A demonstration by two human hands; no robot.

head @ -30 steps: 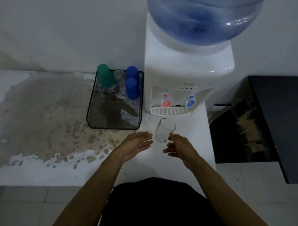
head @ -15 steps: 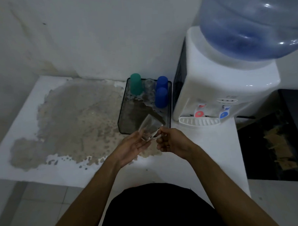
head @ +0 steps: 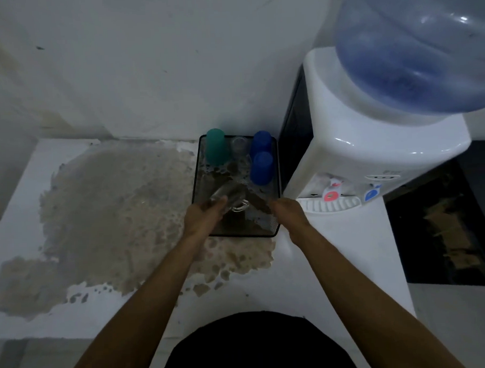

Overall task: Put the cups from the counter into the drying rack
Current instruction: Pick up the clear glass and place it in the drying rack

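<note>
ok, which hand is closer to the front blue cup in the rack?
Right. The right hand sits at the rack's front right corner, below and slightly right of the front blue cup. The left hand, holding the clear glass, is farther left.

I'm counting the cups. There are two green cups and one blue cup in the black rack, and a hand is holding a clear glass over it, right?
Not quite: the colours are swapped. The head view shows one green cup and two blue cups in the black rack, while the left hand holds the clear glass over it.

I see a white desk (head: 74, 310) with a large brownish stain (head: 112, 211). On it sit a black mesh drying rack (head: 275, 165) and a white water dispenser (head: 373, 150).
</note>
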